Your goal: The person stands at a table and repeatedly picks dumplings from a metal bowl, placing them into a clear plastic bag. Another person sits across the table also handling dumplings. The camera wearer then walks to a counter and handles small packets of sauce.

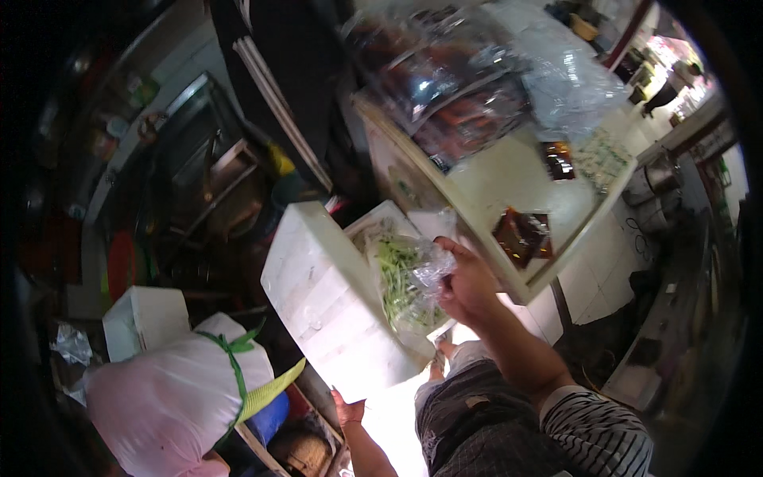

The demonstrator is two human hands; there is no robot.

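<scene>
A white foam box (334, 302) stands tilted in front of me, its long side wall facing up to the left. Inside lies a clear plastic bag holding cut green vegetables (395, 266). My right hand (469, 282) is closed on the gathered top of this plastic bag (433, 266), at the box's right side. Down by the lower left corner of the box is my left hand (347, 411), fingers apart and close to the foam edge. Whether it touches the foam is hard to see in the glare.
A pale tray-like table (493, 187) at upper right carries large plastic bags of dark reddish contents (453, 87) and brown packets (524, 237). A stuffed white sack with a green tie (179, 389) sits at lower left. Dark shelving and a metal sink area (207, 159) lie behind it.
</scene>
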